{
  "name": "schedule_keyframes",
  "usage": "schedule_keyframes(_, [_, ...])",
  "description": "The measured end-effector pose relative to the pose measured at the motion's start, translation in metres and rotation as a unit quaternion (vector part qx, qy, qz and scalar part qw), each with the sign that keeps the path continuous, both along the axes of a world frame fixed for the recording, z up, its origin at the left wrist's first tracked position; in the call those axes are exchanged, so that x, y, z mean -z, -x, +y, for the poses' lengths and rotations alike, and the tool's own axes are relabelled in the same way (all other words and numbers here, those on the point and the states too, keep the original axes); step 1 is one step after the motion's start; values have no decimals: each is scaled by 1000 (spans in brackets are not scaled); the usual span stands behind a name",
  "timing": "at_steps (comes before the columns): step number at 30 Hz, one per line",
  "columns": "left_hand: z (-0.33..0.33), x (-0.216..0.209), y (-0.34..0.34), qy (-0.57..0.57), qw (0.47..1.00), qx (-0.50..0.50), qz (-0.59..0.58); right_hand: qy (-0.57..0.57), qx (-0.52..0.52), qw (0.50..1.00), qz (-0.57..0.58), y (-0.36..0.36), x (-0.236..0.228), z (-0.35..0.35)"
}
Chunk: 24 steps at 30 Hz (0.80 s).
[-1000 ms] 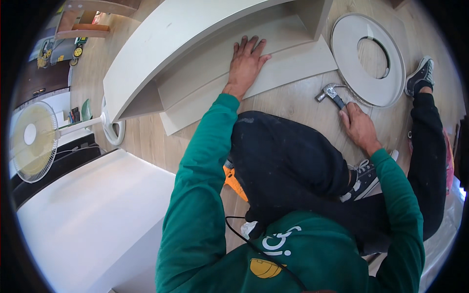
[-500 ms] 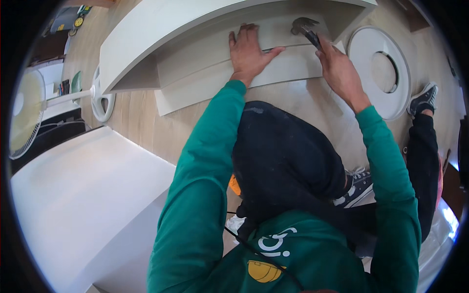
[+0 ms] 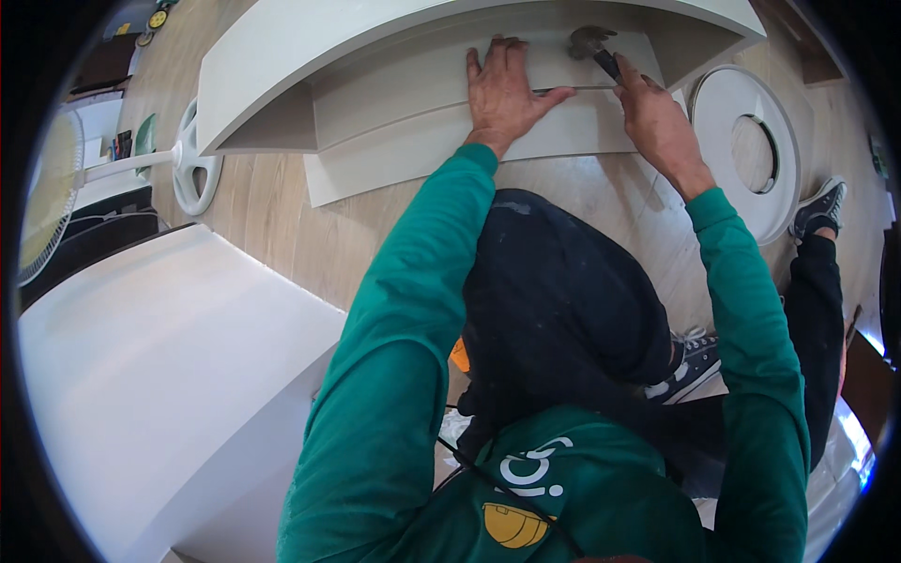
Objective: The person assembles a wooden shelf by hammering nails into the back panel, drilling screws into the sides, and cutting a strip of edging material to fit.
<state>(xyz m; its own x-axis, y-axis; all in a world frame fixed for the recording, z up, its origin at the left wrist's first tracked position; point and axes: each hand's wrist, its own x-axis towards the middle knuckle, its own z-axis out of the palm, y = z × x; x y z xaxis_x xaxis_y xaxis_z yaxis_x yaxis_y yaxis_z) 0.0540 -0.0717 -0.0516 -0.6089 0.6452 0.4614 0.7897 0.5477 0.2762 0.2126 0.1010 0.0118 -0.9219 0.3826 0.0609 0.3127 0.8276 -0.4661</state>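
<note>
My right hand [image 3: 654,117] is wrapped round the dark handle of a claw hammer [image 3: 591,42]. The hammer's head is over the pale inner panel of a white furniture carcass [image 3: 272,61], to the right of my left hand. With fingers spread, my left hand [image 3: 503,94] presses flat on the panels, its thumb pointing right along the seam. A loose white board [image 3: 404,161] lies at the near side of that seam, by the floor. Whether the hammer head touches the panel, I cannot tell.
A round white base with a ring opening [image 3: 784,159] lies at the right. To the left are a standing fan [image 3: 52,202] and a large white panel or cabinet [image 3: 169,328]. My bent knee [image 3: 554,272] is close below my hands, over the wood-look floor [image 3: 272,220].
The view has shifted slightly, moving the furniture and my left hand rightward in the picture. The hammer head is now a little closer to my left hand. Both hands keep their grip and pose.
</note>
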Motion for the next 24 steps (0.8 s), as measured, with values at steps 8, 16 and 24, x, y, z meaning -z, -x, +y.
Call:
schedule_keyframes(8, [2, 0, 0, 13, 1000, 11, -3, 8, -4, 1000, 21, -11, -2, -1])
schedule_keyframes(16, [2, 3, 0, 104, 991, 58, 59, 123, 44, 991, 1, -140, -11, -14])
schedule_keyframes(24, [10, 5, 0, 212, 972, 61, 80, 198, 71, 969, -130, -210, 0, 3])
